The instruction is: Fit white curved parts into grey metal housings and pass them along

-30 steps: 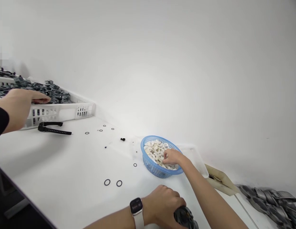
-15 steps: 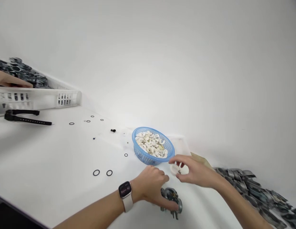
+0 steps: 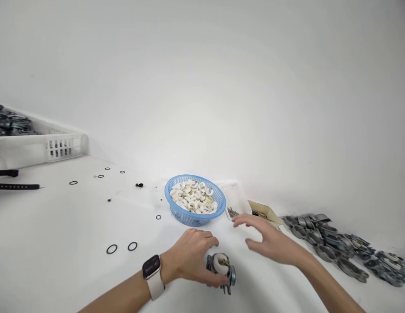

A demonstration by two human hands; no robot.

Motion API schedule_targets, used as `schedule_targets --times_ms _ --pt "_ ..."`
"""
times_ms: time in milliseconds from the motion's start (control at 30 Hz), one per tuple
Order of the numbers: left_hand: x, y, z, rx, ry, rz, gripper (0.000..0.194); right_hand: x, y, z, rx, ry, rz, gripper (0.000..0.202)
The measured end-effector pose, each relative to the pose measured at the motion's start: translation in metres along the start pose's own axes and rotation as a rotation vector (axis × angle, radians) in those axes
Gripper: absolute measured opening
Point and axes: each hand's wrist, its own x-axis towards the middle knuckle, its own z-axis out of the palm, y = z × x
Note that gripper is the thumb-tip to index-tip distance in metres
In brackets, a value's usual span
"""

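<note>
My left hand [image 3: 195, 258], with a watch on its wrist, curls round a small grey metal carburetor [image 3: 232, 276] on the table. Its thumb lies across the near side and the fingers bend over the far left side. A white ring-shaped float [image 3: 219, 264] with a brass-coloured bit sits on top of the carburetor. My right hand [image 3: 276, 243] is open, fingers and thumb apart, holding nothing, above the table near a small white tray [image 3: 237, 195]. Behind my left hand stands a blue basket [image 3: 181, 216] full of white floats [image 3: 192, 195].
Several grey metal parts [image 3: 329, 243] lie piled at right, beside a cream tray [image 3: 270, 213]. Black rubber rings [image 3: 112, 249] are scattered at left. A white crate [image 3: 32, 150] of metal parts stands far left, with a black strap [image 3: 18, 187] before it.
My right hand has let go of the white float, which now sits on the carburetor. My left hand stays on the carburetor. The view has swung right, and another person's hand at the crate is out of view.
</note>
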Motion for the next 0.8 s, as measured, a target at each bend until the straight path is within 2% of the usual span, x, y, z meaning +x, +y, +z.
schedule_targets --times_ms 100,200,400,533,700,800 --pt "0.0 0.005 0.003 -0.122 0.007 0.002 0.05 0.013 0.032 -0.018 -0.108 0.093 0.064 0.038" --pt "0.0 0.01 0.002 -0.207 0.006 -0.028 0.036 0.034 0.062 -0.02 -0.263 0.116 0.139 0.032" --pt "-0.001 0.011 0.002 -0.257 0.0 -0.011 0.033 0.083 0.099 0.008 -0.422 0.109 0.214 0.03" --pt "-0.002 0.008 0.008 -0.209 0.007 -0.014 0.031 0.112 0.112 0.027 -0.497 0.089 0.251 0.016" --pt "0.0 0.007 0.014 -0.215 -0.02 -0.058 0.037 0.134 0.126 0.043 -0.547 0.067 0.294 0.026" --pt "0.0 0.01 0.013 -0.225 -0.035 -0.083 0.033 0.141 0.134 0.05 -0.56 0.065 0.322 0.027"
